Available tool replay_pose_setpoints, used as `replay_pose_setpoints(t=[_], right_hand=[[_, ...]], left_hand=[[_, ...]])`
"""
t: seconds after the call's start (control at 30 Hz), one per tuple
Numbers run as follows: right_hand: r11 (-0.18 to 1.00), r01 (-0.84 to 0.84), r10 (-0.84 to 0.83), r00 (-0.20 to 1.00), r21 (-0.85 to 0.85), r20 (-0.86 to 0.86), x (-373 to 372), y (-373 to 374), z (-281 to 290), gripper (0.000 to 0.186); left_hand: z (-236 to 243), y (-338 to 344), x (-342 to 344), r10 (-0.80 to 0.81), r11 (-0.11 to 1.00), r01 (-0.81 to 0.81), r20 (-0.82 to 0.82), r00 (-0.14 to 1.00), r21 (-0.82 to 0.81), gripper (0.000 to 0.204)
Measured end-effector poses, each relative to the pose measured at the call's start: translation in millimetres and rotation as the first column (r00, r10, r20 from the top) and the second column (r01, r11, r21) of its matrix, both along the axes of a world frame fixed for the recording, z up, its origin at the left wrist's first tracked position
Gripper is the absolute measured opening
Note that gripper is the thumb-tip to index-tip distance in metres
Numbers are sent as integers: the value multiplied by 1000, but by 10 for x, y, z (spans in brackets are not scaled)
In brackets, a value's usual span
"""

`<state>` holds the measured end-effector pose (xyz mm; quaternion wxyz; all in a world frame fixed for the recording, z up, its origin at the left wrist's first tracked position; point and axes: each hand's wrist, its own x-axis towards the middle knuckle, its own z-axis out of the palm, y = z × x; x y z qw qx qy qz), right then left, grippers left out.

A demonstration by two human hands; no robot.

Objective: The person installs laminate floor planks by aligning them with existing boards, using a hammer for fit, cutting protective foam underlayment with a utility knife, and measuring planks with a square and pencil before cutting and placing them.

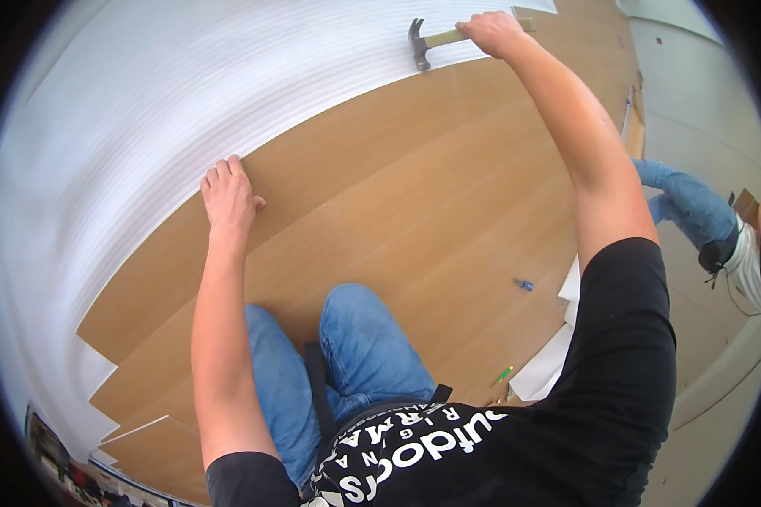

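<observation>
My right hand (pixel 492 34) grips the pale handle of a hammer (pixel 420 46), whose metal claw head lies over the white ribbed underlay (pixel 144 101) along the far edge of the wood-look plank floor (pixel 406 203). My left hand (pixel 230 190) rests on the planks at the edge bordering that underlay, fingertips at the seam and thumb out to the side. My knees in blue jeans (pixel 355 329) are on the planks below it.
A small blue item (pixel 524 285) and a green pen-like item (pixel 505 374) lie on the planks. White sheets (pixel 537 363) are at the right edge. Another person (pixel 702 211) in jeans is on the pale floor at right. Loose plank ends (pixel 144 448) show at lower left.
</observation>
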<state>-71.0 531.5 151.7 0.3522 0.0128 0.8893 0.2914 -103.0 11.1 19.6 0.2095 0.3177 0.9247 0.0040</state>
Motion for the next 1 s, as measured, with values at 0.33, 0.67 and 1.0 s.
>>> replay_pose_setpoints(t=[0.33, 0.67, 1.0], right_hand=[[634, 189, -620, 704, -750, -347, 2213, -916, -386, 46], [106, 374, -958, 287, -922, 7, 4745, -3592, -1143, 53], [302, 692, -904, 426, -656, 34, 4993, -3446, -1705, 50]], left_hand=[[-175, -14, -146, -41, 998, 48, 191, 981, -32, 76], [148, -874, 16, 337, 788, -418, 253, 907, 452, 53], [617, -4613, 1900, 533, 845, -523, 261, 805, -110, 35]])
